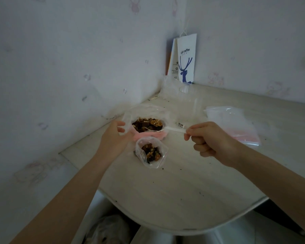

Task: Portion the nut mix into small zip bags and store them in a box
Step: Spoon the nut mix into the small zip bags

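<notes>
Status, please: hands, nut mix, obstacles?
Left hand holds big bag. Right hand pinches spoon in nut mix. Small zip bag part-filled, open. No obstacle.

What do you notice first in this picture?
The big bag of nut mix on the table by the wall, with a white spoon dipped in, gripped by the right hand. Just in front sits a small bag partly filled with nuts. A paper bag with a blue deer leans in the far corner.

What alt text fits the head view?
A right hand holds a white spoon in the nut mix of a large bag whose rim the left hand holds. A partly filled small zip bag stands in front on the table.
</notes>
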